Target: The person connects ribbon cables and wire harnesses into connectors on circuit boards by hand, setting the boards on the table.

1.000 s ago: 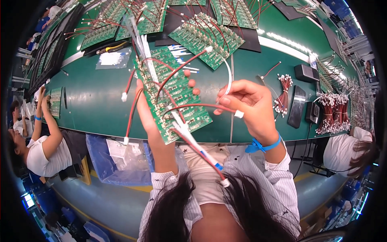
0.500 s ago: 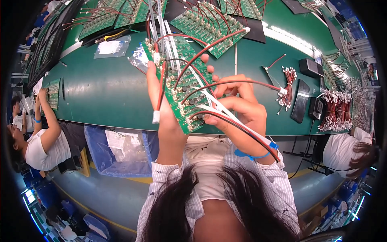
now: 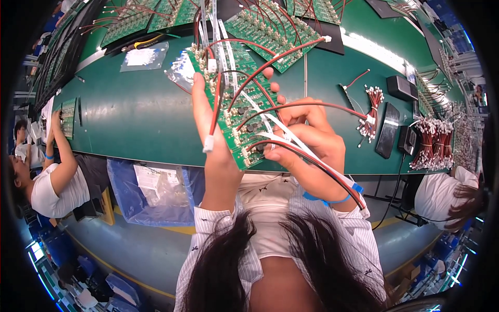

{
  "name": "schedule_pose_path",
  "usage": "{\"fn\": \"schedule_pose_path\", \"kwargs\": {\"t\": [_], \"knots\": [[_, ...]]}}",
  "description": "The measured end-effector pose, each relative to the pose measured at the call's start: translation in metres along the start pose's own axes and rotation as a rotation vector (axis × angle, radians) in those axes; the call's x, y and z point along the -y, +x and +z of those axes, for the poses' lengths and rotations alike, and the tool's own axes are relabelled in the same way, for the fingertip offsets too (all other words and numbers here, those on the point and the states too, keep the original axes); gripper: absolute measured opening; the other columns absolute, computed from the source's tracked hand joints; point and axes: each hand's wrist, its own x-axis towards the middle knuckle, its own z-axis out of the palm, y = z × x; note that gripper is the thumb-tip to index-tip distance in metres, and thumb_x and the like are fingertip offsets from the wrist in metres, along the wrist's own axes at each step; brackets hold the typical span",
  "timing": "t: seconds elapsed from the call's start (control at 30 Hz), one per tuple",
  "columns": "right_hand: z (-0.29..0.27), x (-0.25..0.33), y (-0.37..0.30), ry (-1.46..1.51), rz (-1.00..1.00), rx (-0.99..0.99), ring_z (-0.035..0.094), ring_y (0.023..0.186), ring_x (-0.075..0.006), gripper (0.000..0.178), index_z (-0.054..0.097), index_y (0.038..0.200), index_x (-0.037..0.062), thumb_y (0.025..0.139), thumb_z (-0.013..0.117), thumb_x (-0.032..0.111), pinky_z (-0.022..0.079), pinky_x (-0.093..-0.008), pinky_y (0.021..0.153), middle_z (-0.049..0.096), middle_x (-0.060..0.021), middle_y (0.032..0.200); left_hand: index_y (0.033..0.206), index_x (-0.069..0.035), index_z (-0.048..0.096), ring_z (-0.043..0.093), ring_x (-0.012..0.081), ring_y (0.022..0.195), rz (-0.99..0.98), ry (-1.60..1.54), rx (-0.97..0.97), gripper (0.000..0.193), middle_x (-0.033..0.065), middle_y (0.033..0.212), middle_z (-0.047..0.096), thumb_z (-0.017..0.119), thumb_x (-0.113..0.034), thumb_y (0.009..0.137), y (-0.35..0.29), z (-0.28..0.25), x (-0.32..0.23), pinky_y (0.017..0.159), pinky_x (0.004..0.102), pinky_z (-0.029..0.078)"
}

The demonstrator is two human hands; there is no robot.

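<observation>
A long green circuit board (image 3: 237,138) is tilted in my left hand (image 3: 221,165), the thumb along its left edge and fingertips curling round its right edge. Several red-and-black wires (image 3: 313,157) with white connectors arch from the board, some crossing over my right hand (image 3: 323,143). White flat cables (image 3: 227,54) run along the board, and others fan out past its lower right side. Thumb and fingers of my right hand are pinched together at a white flat cable (image 3: 287,130) by the board's right edge. My fingers partly hide the pinched part.
More wired circuit boards (image 3: 278,39) lie at the back. Clear bags of white connectors (image 3: 144,57) sit back left. On the right are bundled wires (image 3: 432,141), a black phone-like slab (image 3: 387,130) and a black box (image 3: 401,88). Co-workers (image 3: 62,187) sit on both sides.
The board and my left hand have shifted slightly to the right and up. My right hand keeps its pinch at nearly the same spot.
</observation>
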Motion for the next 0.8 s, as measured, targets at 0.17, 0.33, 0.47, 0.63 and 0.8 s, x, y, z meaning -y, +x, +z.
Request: {"fn": "schedule_pose_path", "kwargs": {"t": [0.17, 0.33, 0.47, 0.63, 0.8], "knots": [[0.0, -0.003, 0.001, 0.009, -0.061, -0.058, 0.05, 0.076, -0.0149, 0.017, 0.062, 0.077, 0.005, 0.063, 0.071, 0.003, 0.034, -0.0283, 0.077, 0.052, -0.0029, 0.086, 0.135, -0.012, -0.001, 0.054, 0.0309, 0.1, 0.004, 0.063, -0.009, 0.069, 0.0284, 0.117, 0.043, 0.044, -0.037, 0.089, 0.0, 0.007, -0.001, 0.081, 0.0415, 0.049], [-0.002, 0.0, -0.001, -0.006, 0.062, 0.027, 0.049, 0.088, -0.0193, 0.018, 0.064, 0.079, -0.0005, 0.064, 0.071, 0.005, 0.039, -0.032, 0.083, 0.052, -0.0109, 0.092, 0.136, -0.013, -0.003, 0.053, 0.0317, 0.1, 0.04, 0.064, -0.01, 0.075, 0.0283, 0.117, 0.042, 0.048, -0.04, 0.087, -0.003, 0.002, 0.002, 0.08, 0.0424, 0.049], [-0.006, 0.004, 0.001, -0.215, -0.018, 0.032, 0.048, 0.085, -0.0202, 0.019, 0.064, 0.079, 0.001, 0.062, 0.072, 0.003, 0.04, -0.031, 0.08, 0.053, -0.01, 0.09, 0.135, -0.008, 0.011, 0.056, 0.0314, 0.093, -0.021, 0.106, -0.127, 0.07, 0.0265, 0.111, 0.048, 0.041, -0.049, 0.086, 0.002, 0.009, 0.001, 0.075, 0.0418, 0.051], [0.005, 0.001, -0.003, -0.197, -0.131, -0.063, 0.049, 0.08, -0.0225, 0.02, 0.061, 0.078, 0.0012, 0.06, 0.072, 0.003, 0.042, -0.033, 0.077, 0.053, -0.0092, 0.087, 0.117, 0.001, 0.041, 0.06, 0.0288, 0.079, -0.062, -0.076, -0.116, 0.069, 0.0192, 0.096, 0.057, 0.021, -0.058, 0.087, 0.003, 0.012, 0.0, 0.067, 0.0394, 0.052], [0.007, 0.0, -0.004, -0.017, -0.099, -0.155, 0.05, 0.078, -0.0234, 0.022, 0.059, 0.076, 0.001, 0.058, 0.07, -0.004, 0.041, -0.0361, 0.084, 0.052, -0.0101, 0.086, 0.116, 0.0, 0.04, 0.06, 0.0279, 0.081, -0.076, -0.12, -0.117, 0.061, 0.0188, 0.099, 0.057, 0.017, -0.05, 0.091, 0.002, 0.013, -0.004, 0.069, 0.0401, 0.053]]}}
